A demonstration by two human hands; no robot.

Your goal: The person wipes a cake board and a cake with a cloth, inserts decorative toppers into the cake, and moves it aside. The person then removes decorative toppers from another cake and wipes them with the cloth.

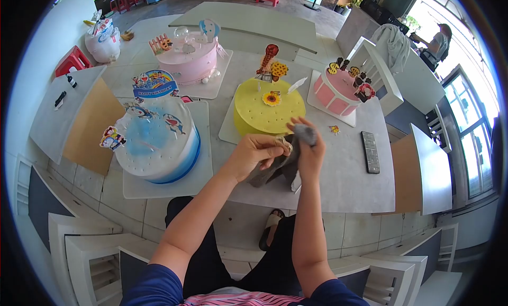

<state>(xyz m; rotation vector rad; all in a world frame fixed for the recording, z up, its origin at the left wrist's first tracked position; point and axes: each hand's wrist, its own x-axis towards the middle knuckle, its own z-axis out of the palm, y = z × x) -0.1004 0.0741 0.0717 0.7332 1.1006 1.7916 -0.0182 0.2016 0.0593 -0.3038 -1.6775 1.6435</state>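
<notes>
My left hand point(259, 153) and my right hand point(312, 150) are close together in front of the yellow cake point(270, 107). Between them hangs a dark grey cloth point(283, 171), bunched and drooping over the table edge side. The left fingers are pinched at the cloth's upper part, beside something small and pale that I cannot make out. Grey fabric also covers part of my right fingers, which curl around it. A sunflower piece and a figure topper decorate the yellow cake, whose near side is partly hidden by my hands.
A blue-and-white cake point(153, 142) stands left, a pink cake point(188, 60) behind it, and another pink cake point(338, 89) at right. A dark phone point(370, 152) and a small decoration point(334, 129) lie on the grey table point(349, 192). White chairs surround it; a person point(436, 47) is far right.
</notes>
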